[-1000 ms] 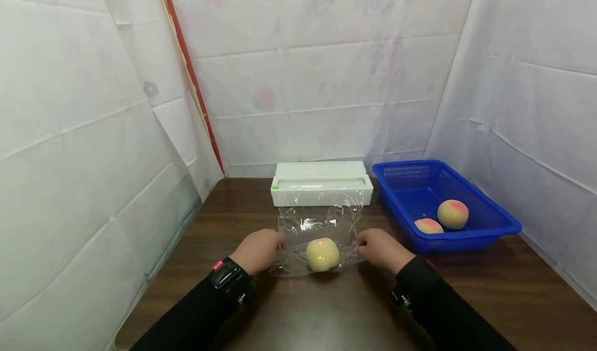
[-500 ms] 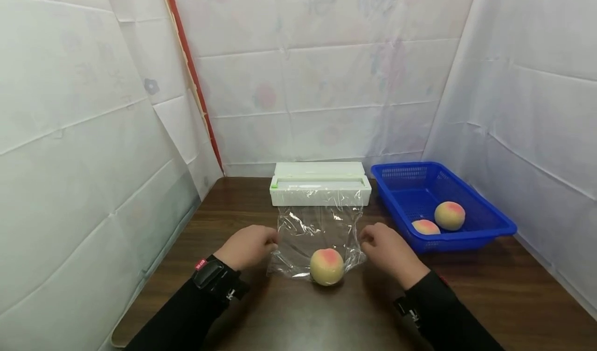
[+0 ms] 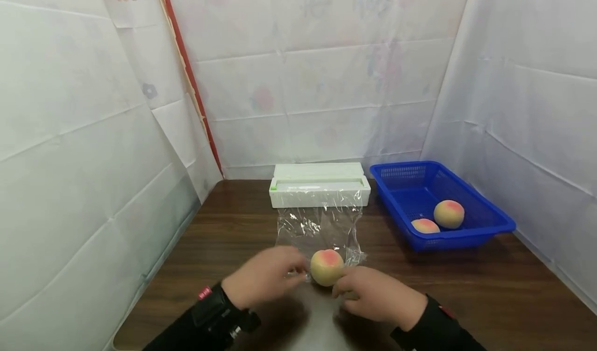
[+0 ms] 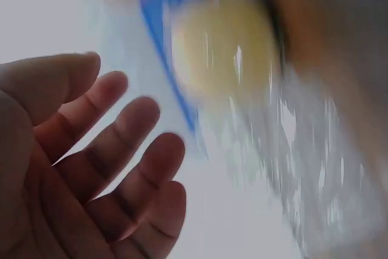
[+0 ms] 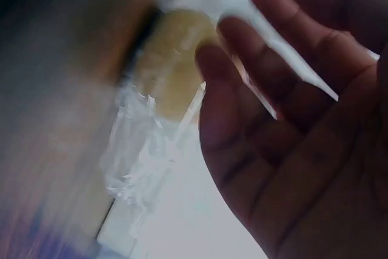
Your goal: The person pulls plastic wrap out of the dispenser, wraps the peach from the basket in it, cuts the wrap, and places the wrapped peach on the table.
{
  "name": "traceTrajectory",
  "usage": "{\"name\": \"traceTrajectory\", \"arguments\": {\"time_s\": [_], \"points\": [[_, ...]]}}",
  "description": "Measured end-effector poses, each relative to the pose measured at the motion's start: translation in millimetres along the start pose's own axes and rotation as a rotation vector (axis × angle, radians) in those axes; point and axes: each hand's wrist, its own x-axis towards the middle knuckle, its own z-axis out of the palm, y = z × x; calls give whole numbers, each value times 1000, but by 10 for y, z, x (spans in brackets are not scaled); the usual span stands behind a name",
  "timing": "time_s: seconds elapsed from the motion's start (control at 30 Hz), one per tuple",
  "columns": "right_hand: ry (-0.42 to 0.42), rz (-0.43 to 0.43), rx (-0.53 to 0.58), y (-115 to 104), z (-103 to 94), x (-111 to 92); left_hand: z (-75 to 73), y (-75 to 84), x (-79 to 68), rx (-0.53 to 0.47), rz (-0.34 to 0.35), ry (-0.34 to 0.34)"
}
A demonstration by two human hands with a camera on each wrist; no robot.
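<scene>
A peach (image 3: 327, 268), yellow with a pink top, sits on the near end of a sheet of clear cling film (image 3: 319, 226). My left hand (image 3: 266, 274) is just left of the peach, with its fingers relaxed and the palm turned inward. On the other side, my right hand (image 3: 380, 294) has its fingertips right at the peach's lower right. Both wrist views show loosely bent fingers with nothing held. The film runs back to a white cling film box (image 3: 319, 199), whose lid is raised. The peach is blurred in the left wrist view.
At the right stands a blue plastic basket (image 3: 396, 206) with two more peaches (image 3: 449, 214) in it. All of this rests on a dark wooden table (image 3: 224, 232). White cloth sheets (image 3: 326, 81) hang behind and at both sides.
Both hands have let go of the film's side edges and come in toward the peach from left and right. The peach has rolled slightly nearer, its pink top now showing.
</scene>
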Motion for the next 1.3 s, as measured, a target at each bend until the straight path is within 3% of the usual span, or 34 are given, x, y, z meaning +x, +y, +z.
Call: {"name": "traceTrajectory", "arguments": {"time_s": [0.1,0.23,0.5,0.7,0.83,1.03,1.17,1.3], "points": [[12,67,-77,-4,82,28,148,220,45,121,111,-23],[85,128,-120,25,168,49,298,297,64,254,111,-20],[129,209,-159,119,246,172,473,164,93,307,27,29],[168,237,-204,238,214,379,488,18,292,330,-80,83],[159,303,-233,304,258,513,527,-64,441,337,-121,74],[192,392,-297,417,355,720,531,-131,597,367,-148,65],[239,400,-348,482,370,819,540,-170,668,358,-155,100],[238,398,-320,493,342,848,563,-207,708,336,-153,122]]}}
